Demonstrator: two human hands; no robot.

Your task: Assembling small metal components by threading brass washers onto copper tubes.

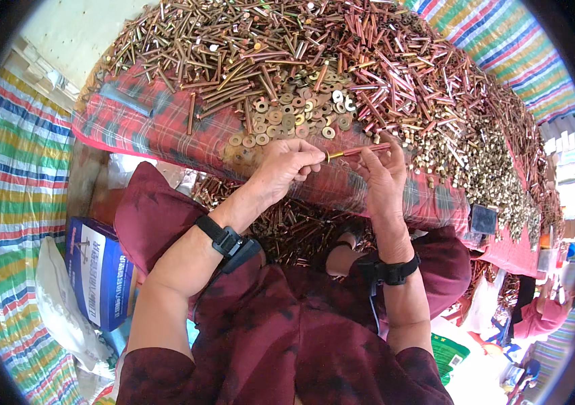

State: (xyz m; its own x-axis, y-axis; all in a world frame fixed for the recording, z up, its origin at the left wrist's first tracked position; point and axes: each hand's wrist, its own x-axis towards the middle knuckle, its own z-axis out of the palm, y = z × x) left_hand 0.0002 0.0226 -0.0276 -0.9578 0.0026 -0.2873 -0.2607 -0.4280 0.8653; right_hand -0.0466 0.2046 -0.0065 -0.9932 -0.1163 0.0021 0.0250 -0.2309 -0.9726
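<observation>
An anchor bolt (353, 152) lies level between my hands, with a gold-coloured end at the left and a reddish sleeve at the right. My left hand (283, 166) pinches the gold end, where a washer seems to sit; the fingertips cover the very tip. Closed round the reddish part are the fingers of my right hand (386, 181). Just beyond my left hand lie loose flat washers (287, 120) on the plaid cloth (173, 131). Reddish metal sleeves (395, 84) are heaped past my right hand, and small brass-coloured nuts (483, 158) spread to its right.
Long bolts (233, 50) pile up across the far side of the table. More metal pieces (294, 233) lie below the table edge, by my legs. A blue box (102, 273) and a white sack (65, 310) stand at the left. Another person (543, 314) sits far right.
</observation>
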